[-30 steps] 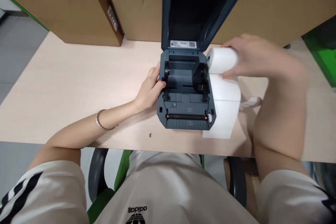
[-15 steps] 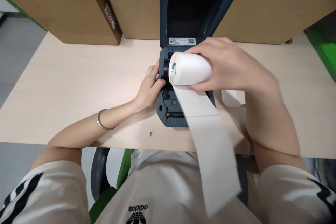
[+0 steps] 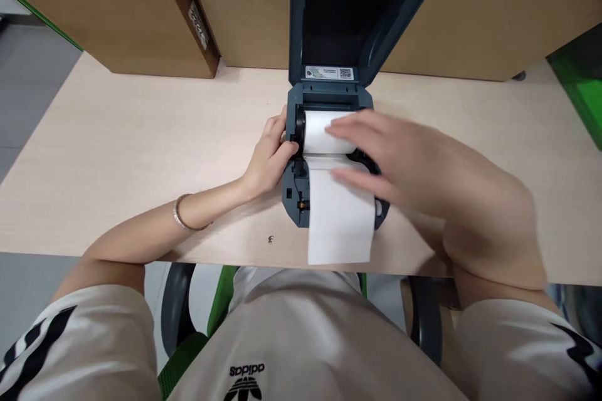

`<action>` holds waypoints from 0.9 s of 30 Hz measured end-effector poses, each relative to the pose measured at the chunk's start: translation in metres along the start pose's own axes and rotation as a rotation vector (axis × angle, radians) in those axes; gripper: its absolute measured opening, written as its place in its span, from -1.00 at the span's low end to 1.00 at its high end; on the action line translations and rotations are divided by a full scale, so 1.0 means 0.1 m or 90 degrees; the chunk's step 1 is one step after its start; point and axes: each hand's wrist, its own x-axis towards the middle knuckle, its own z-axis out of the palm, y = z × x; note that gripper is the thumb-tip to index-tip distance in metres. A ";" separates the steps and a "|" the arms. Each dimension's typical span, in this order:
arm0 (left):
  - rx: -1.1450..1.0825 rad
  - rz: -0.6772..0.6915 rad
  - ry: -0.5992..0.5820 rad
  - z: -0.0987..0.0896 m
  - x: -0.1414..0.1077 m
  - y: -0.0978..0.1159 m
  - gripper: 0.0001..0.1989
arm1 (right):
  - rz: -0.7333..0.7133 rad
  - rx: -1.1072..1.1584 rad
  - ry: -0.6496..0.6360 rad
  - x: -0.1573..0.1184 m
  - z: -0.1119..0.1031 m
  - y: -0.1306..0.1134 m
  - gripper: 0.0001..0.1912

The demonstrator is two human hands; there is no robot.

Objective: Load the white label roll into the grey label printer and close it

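A dark blue-grey printer (image 3: 294, 207) stands on the table with its lid (image 3: 296, 25) raised. Inside it lies a white paper roll (image 3: 316, 131), and its loose strip (image 3: 341, 225) runs forward over the printer's front edge. My left hand (image 3: 270, 160) grips the printer's left side, thumb on the rim near the black roll holder (image 3: 300, 128). Above the roll and strip is my right hand (image 3: 390, 153), slightly blurred, fingers apart and holding nothing. It hides the roll's right end.
On the light wooden table (image 3: 197, 138), a cardboard box (image 3: 103, 19) stands at the back left. Larger cardboard (image 3: 493, 19) spans the back behind the printer. A small dark mark (image 3: 270, 239) shows near the front edge. The chair's armrests are below.
The paper roll has gone down into the printer, and its strip now lies straight over the front. My right hand has let go of the roll and opened. My left hand has stayed in place.
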 end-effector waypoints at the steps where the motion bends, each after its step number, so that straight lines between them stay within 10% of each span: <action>1: -0.001 0.005 0.000 0.00 0.00 -0.01 -0.12 | -0.032 0.017 -0.009 -0.11 -0.01 -0.10 -0.35; 7: -0.024 0.001 -0.014 -0.02 -0.01 -0.07 -0.14 | -0.136 -0.011 -0.079 -0.52 0.14 -0.38 -0.22; 27: -0.063 -0.042 -0.023 -0.05 -0.05 -0.12 -0.11 | -0.160 -0.085 -0.060 -0.51 0.18 -0.56 -0.22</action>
